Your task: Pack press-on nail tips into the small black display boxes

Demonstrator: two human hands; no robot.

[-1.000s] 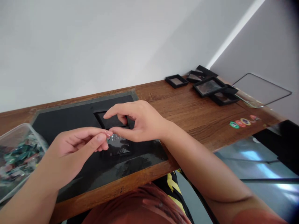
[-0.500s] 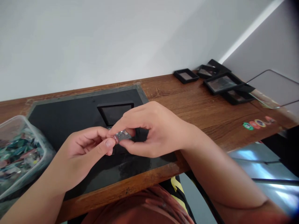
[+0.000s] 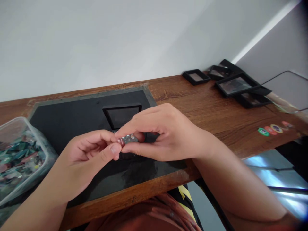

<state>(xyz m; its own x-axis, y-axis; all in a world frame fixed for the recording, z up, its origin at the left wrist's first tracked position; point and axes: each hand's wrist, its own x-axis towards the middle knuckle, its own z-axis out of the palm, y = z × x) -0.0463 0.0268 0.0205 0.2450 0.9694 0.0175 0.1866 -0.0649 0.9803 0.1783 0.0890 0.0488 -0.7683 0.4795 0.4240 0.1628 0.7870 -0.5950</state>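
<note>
Between my two hands is a small, flat, clear packet with a dark grey look and white star-like marks. My left hand pinches its left end between thumb and forefinger. On the other side my right hand is closed on it, thumb below and fingertips above, near the left thumb. What lies inside the packet is too small to make out. Just behind the hands a black display frame stands opened up on the black mat; its lower part is mostly hidden by my hands.
A clear plastic tub full of small coloured packets stands at the left. Several black frames lie piled at the back right of the wooden table. Round stickers sit near the right edge. A pale wall rises behind.
The right thumb and fingers have shifted closer to the left thumb along the packet. The whole view has turned slightly, so the table things appear a little farther right.
</note>
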